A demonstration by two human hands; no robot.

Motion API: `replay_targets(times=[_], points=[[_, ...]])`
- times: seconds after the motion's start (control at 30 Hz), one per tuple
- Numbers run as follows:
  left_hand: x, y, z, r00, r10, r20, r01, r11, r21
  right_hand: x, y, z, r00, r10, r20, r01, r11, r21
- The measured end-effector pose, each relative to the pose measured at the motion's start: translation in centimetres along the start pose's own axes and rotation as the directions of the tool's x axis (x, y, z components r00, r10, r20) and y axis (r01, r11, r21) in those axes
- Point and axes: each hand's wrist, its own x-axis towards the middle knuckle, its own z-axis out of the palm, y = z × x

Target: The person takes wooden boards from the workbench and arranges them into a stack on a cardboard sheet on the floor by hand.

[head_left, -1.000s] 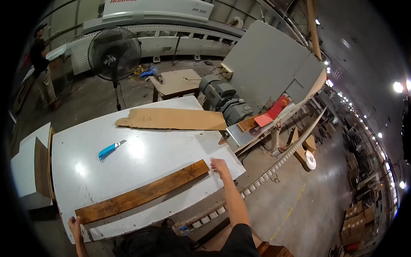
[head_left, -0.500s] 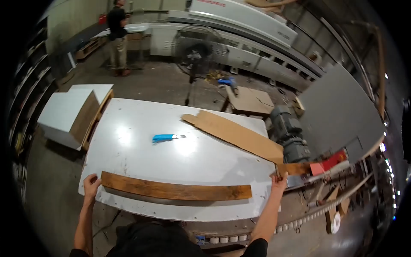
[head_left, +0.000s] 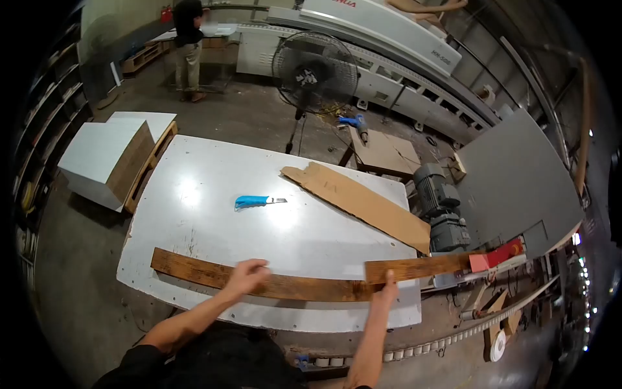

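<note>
A long brown wooden plank [head_left: 201, 270] lies along the near edge of the white table. My left hand [head_left: 247, 277] is over its middle, fingers stretched to the right and holding nothing; whether it touches the wood I cannot tell. At the right, a second wooden plank [head_left: 427, 264] extends from a red machine guard [head_left: 500, 255], its left end overlapping the first plank's right end in view. My right hand [head_left: 385, 290] grips that left end, thumb on top and the other fingers hidden beneath.
A blue utility knife [head_left: 259, 201] with its blade out and a cardboard strip [head_left: 359, 204] lie on the white table [head_left: 194, 220]. Grey motors [head_left: 440, 201] stand at its right edge. Beyond are a standing fan [head_left: 311, 74], white panels [head_left: 103, 155] and another person [head_left: 188, 52].
My left hand has moved right from the first plank's left end to its middle. My right hand has come left with the second plank, which now reaches further out from the machine.
</note>
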Motion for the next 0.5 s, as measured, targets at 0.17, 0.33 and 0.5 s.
replay_targets(times=[0.17,0.33,0.5], points=[[2.8,0.9,9.5,0.944,-0.259,0.204,0.309,0.911,-0.274,-14.7,4.0,4.8,0.994,0.082,0.071,-0.080,0.996,-0.029],[1.6,0.4,8.1,0.941,-0.159,0.300,0.250,0.923,-0.294,-17.1,4.2,5.3,0.994,0.096,-0.047,-0.095,0.995,0.010],[-3.8,2.6,2.0,0.947,0.020,0.321,-0.041,0.997,0.058,-5.0,1.5,0.2,0.987,0.136,-0.085,-0.113,0.967,0.230]])
